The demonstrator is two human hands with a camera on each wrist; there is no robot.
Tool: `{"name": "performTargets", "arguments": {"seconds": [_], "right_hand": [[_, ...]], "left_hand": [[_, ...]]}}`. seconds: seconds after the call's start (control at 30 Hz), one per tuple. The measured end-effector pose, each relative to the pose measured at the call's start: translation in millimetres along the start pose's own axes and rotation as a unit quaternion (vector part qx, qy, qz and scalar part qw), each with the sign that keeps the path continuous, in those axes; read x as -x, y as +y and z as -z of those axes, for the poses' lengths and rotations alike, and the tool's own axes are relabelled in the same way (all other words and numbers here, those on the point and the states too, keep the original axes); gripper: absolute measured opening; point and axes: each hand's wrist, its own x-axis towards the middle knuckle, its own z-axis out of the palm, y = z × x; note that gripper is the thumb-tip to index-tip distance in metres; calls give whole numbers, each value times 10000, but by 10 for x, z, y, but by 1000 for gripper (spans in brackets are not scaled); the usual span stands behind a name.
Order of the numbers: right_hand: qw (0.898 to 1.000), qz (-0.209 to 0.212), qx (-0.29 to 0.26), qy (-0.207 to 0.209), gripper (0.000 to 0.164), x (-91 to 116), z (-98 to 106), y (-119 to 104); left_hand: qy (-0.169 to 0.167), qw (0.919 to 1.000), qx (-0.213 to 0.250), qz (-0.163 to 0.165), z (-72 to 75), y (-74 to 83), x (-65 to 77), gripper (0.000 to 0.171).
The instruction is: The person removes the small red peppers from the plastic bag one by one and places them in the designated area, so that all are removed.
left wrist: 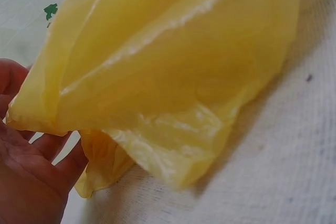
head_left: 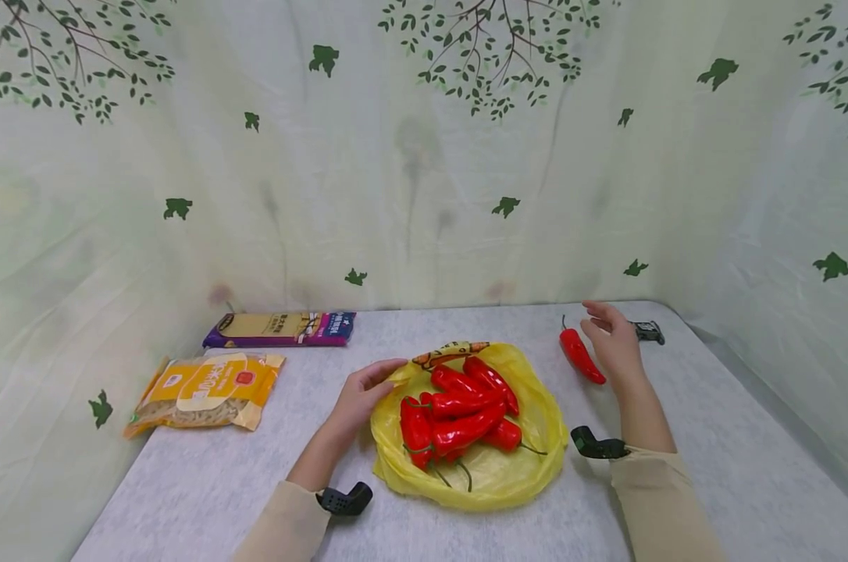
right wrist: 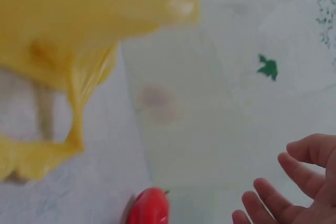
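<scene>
A yellow plastic bag (head_left: 536, 468) stands with its mouth spread wide, and several red peppers (head_left: 466, 417) lie inside it. My left hand (head_left: 359, 394) pinches the bag's rim on its left side; the left wrist view shows the yellow film (left wrist: 168, 77) running in between thumb and fingers. To the right of the bag, a single red pepper (head_left: 580, 355) lies on the table, its stem pointing away. Just right of that pepper is my right hand (head_left: 612, 343), raised with fingers loosely bent and holding nothing. In the right wrist view its fingers (right wrist: 278, 200) are apart from the pepper (right wrist: 149, 208).
An orange food packet (head_left: 209, 390) lies at the left of the table (head_left: 311, 359). Behind it is a long purple and tan packet (head_left: 279, 329). A small black packet (head_left: 649, 332) lies beyond my right hand. A leaf-printed curtain (head_left: 424, 195) closes off the back.
</scene>
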Motion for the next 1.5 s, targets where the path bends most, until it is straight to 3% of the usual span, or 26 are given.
{"name": "performTargets", "arguments": {"seconds": [0.3,0.53,0.73,1.0,1.23,1.5], "right_hand": [[9986,320,-370,-224,50,158,-40,-334],[9934,940,-455,-475,45,281,-109,-473],[9840,1497,-384,-889,43,356,-222,-522],[9741,1732,-154,-1444,43,473,-373,-633],[9562,2008,-123,-2128,47,525,-495,-639],[9405,1858,-55,-2844,43,588,-632,-644]], "left_hand": [[-140,9998,7,-126,14,-4,-5,39],[-87,9999,26,-66,7,-14,-14,40],[-87,9999,17,-73,10,-6,-11,40],[-65,10000,47,-46,14,0,-11,40],[-25,10000,39,-41,14,6,-8,40],[-50,9999,51,-84,15,13,-11,40]]}}
